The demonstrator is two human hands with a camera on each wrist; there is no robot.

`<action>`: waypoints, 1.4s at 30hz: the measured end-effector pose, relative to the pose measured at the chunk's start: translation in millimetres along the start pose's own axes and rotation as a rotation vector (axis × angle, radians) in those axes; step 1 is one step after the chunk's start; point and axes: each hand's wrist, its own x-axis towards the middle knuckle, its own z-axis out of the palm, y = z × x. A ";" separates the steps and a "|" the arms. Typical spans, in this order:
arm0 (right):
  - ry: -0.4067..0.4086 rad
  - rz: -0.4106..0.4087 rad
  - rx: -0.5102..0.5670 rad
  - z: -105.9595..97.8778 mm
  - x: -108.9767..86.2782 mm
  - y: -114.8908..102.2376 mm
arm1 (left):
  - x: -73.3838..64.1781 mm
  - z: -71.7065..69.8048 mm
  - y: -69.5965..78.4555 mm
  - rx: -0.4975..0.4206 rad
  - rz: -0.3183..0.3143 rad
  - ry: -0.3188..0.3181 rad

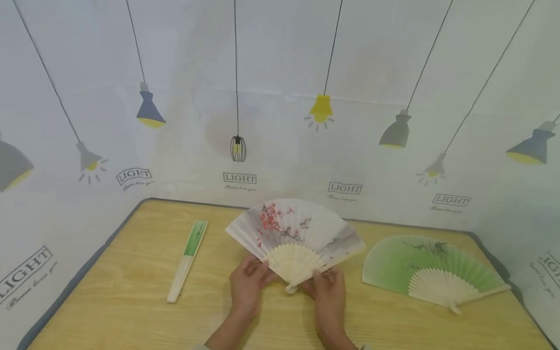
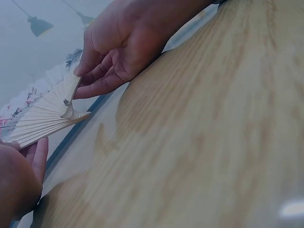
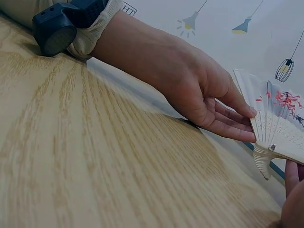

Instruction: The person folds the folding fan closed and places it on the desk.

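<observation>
Both hands hold a spread folding fan (image 1: 306, 228), white and grey with red blossoms and small birds on its leaf. My left hand (image 1: 247, 287) pinches the outer rib on the left side, thumb in front. On the opposite side my right hand (image 1: 329, 296) pinches the other outer rib. The pale ribs (image 2: 40, 116) meet at a metal rivet (image 3: 272, 147) near the bottom, which points towards me. The fan is held up off the table, its leaf upright and facing me. Some fingers are hidden behind the ribs.
A folded green fan (image 1: 188, 262) lies on the wooden table (image 1: 122, 272) to the left. At the right lies a spread green fan (image 1: 393, 267) with pale ribs. A white cloth wall (image 1: 280, 63) printed with lamps borders the table behind and at both sides.
</observation>
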 end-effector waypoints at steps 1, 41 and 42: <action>0.001 -0.004 -0.002 -0.4 -0.4 0.3 | 0.0 0.0 -0.5 0.006 -0.003 -0.003; -0.060 -0.090 -0.143 -3.7 -5.3 -2.9 | -2.5 -0.6 0.7 0.141 0.000 -0.076; -0.065 -0.088 -0.139 -3.6 -5.3 -2.4 | -2.5 -1.1 0.7 0.142 0.000 -0.076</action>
